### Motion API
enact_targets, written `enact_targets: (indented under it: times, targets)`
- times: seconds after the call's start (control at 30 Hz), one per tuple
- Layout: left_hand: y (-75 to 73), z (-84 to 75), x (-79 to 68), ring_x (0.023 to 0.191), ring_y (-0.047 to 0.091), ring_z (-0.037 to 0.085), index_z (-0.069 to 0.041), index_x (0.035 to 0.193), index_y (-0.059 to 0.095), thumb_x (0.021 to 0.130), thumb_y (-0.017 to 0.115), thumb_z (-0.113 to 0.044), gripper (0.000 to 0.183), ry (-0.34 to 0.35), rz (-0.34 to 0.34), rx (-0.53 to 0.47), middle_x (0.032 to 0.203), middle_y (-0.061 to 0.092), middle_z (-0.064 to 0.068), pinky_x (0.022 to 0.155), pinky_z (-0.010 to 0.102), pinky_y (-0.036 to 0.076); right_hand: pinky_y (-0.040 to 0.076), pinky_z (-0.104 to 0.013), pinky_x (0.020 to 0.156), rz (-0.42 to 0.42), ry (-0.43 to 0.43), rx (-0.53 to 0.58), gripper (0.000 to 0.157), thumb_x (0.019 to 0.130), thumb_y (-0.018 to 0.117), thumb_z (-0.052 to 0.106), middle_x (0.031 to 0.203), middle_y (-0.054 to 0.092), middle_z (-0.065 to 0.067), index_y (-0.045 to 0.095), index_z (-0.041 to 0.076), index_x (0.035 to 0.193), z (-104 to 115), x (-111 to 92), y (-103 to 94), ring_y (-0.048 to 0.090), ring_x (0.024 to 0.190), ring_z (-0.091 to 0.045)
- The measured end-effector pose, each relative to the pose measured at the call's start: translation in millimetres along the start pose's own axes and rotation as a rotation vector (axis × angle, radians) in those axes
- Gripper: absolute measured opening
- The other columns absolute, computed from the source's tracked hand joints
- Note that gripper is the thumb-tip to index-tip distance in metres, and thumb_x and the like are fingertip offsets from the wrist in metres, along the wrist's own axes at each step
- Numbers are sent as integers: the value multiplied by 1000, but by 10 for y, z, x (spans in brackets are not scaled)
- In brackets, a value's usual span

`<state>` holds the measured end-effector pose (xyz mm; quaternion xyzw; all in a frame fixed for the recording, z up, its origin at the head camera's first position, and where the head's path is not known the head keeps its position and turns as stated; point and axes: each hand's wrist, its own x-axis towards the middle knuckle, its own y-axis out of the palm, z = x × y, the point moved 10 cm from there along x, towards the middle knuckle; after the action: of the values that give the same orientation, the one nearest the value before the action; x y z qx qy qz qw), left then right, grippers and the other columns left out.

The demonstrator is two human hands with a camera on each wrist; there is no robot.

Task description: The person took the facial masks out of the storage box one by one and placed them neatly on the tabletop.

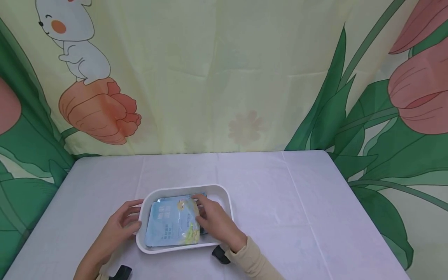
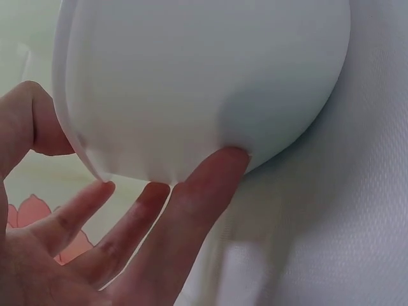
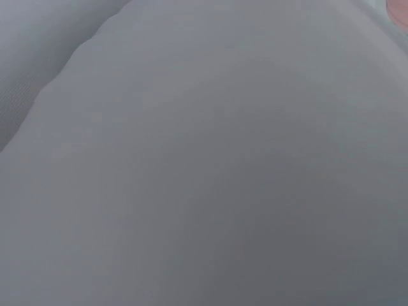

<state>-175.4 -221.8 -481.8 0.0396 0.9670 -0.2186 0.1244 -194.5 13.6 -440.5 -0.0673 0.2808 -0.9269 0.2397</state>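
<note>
A white tray (image 1: 226,194) stands on the table near its front. In it lies a flat light blue packet (image 1: 171,223) with printed lettering and a picture, and at least one more packet (image 1: 203,230) shows beneath its right edge. My right hand (image 1: 217,219) reaches over the tray's right side and pinches the blue packet's right edge between thumb and fingers; some of those fingertips are hidden. Against the tray's left outer wall, the thumb and extended fingertips of my left hand (image 1: 120,225) rest. The left wrist view shows the thumb (image 2: 213,182) touching that wall.
A white cloth covers the table (image 1: 280,217). Behind it hangs a curtain (image 1: 217,77) printed with a rabbit and tulips. Dark wrist pieces (image 1: 220,254) sit by both wrists. The right wrist view holds mostly a blurred pale surface (image 3: 210,159).
</note>
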Motion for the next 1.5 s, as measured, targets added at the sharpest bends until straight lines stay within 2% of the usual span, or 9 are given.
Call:
enact_targets:
  times: [0.2, 0.47, 0.83, 1.0, 1.23, 1.5]
  targets:
    - [2, 33, 5, 133, 45, 45, -12, 150, 32, 91, 62, -11, 67, -15, 6, -24, 150, 41, 23, 83, 42, 60, 54, -19, 75, -48, -21, -17, 46, 90, 63, -6, 116, 68, -11, 55, 6, 134, 41, -8, -55, 68, 89, -11]
    - [8, 47, 0, 133, 45, 46, -11, 151, 30, 92, 62, -11, 67, 0, 9, -19, 150, 40, 25, 83, 45, 59, 55, -21, 78, -104, -79, 12, 37, 91, 62, -4, 111, 72, -10, 65, 10, 125, 82, -21, -93, 68, 87, -9]
    - [11, 56, -9, 134, 44, 47, -12, 151, 30, 92, 63, -12, 68, -18, 9, -36, 152, 38, 25, 82, 45, 60, 56, -21, 76, -129, -85, 88, 35, 92, 59, -5, 112, 71, -9, 67, 10, 123, 115, -49, -159, 69, 85, -9]
    - [18, 53, -4, 135, 43, 47, -12, 152, 28, 93, 62, -12, 68, -20, 23, -36, 152, 38, 25, 83, 47, 59, 56, -22, 78, -121, -103, 82, 33, 94, 59, -4, 116, 71, -6, 68, 11, 122, 147, -66, -200, 68, 91, -11]
    - [10, 19, -24, 134, 44, 47, -13, 150, 31, 93, 62, -13, 66, -6, 27, -58, 151, 41, 24, 83, 48, 59, 57, -26, 82, -144, -92, 71, 32, 93, 59, -6, 117, 69, -5, 68, 8, 121, 163, -90, -355, 67, 99, -15]
    - [11, 24, -25, 133, 45, 47, -12, 151, 31, 93, 62, -13, 66, 13, 26, -51, 151, 40, 25, 82, 47, 59, 57, -28, 79, -171, -96, 61, 32, 93, 60, -5, 115, 70, -3, 68, 10, 120, 177, -141, -479, 69, 91, -15]
